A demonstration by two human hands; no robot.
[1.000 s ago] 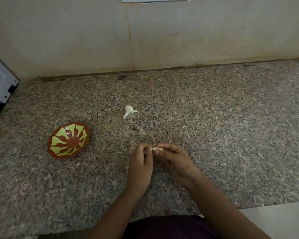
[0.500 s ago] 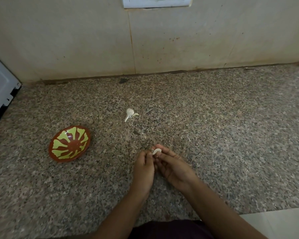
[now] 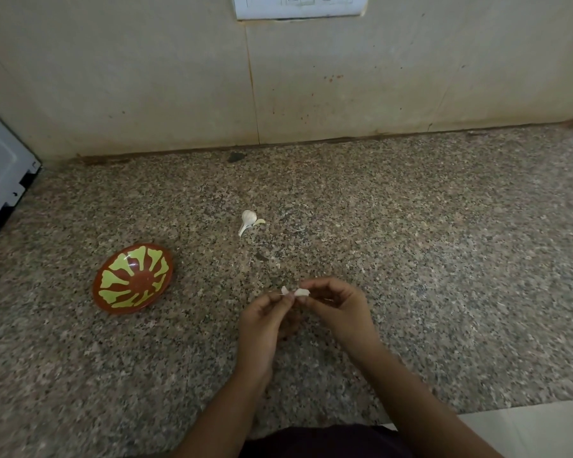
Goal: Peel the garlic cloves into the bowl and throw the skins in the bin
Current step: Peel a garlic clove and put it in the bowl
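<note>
Over the granite counter (image 3: pixel 411 259) my right hand (image 3: pixel 338 309) pinches a small white garlic cloves piece (image 3: pixel 301 292) between thumb and fingers. My left hand (image 3: pixel 262 322) pinches a flap of papery skin (image 3: pixel 284 290) pulled off to the clove's left. A red bowl (image 3: pixel 133 279) with a yellow-green pattern sits on the counter to the left of my hands, with nothing in it that I can see. Farther back lies the rest of the garlic (image 3: pixel 248 219) with a loose clove beside it. No bin is in view.
A beige tiled wall (image 3: pixel 179 77) rises behind the counter, with a white switch plate (image 3: pixel 298 6) at the top. A white appliance (image 3: pixel 0 180) stands at the left edge. The counter's front edge meets pale floor (image 3: pixel 526 431) at the lower right.
My hands have drawn slightly apart, and a flap of skin now stands out from the clove on the left side. The view has tilted upward a little.
</note>
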